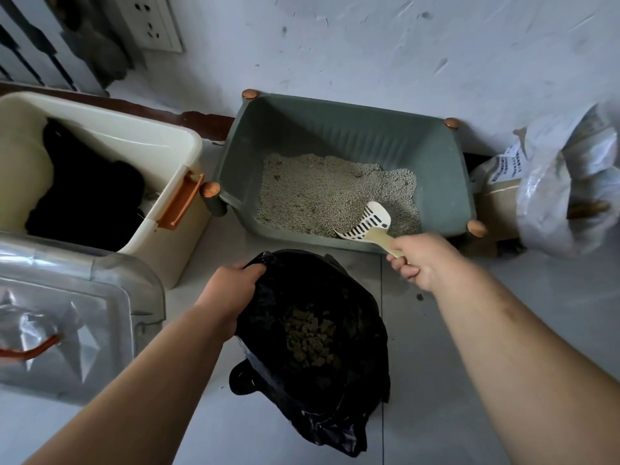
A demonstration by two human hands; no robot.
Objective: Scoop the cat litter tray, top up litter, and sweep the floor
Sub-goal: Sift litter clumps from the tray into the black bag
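Cream scoop (369, 223) gripped by right hand (426, 260); left hand (231, 286) grips bag (315, 347).

The right hand (426, 260) is hiding the scoop's (367, 223) handle end; the black bag (335, 414) is covering the fingertips of the left hand (231, 290). At the floor's (419, 397) right edge, the white sack (563, 196) is showing blurred, its print unreadable.
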